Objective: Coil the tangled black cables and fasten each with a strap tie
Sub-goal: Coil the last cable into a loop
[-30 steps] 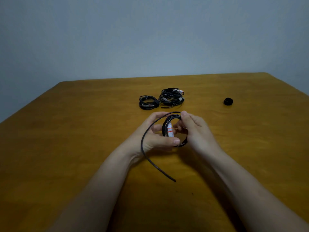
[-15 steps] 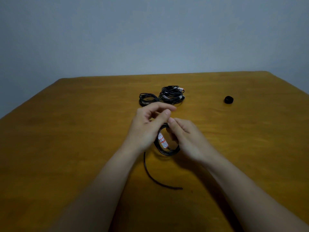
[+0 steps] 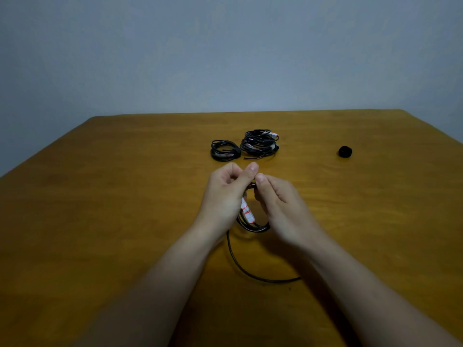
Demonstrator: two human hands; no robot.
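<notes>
At frame centre, the left hand [image 3: 223,196] and right hand [image 3: 280,206] are holding the top of the black cable coil [image 3: 253,225], each grip pinching it with curled fingers. Its loose end [image 3: 250,274] is trailing toward lower centre across the table [image 3: 100,196]. A small coil [image 3: 225,150] and a larger coil [image 3: 259,144] are lying at upper centre.

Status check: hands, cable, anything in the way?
Both grip cable coil: left hand, right hand. Its loose tail trails on table. Beyond, clear of hands: small coil, larger bundle, black roll.
</notes>
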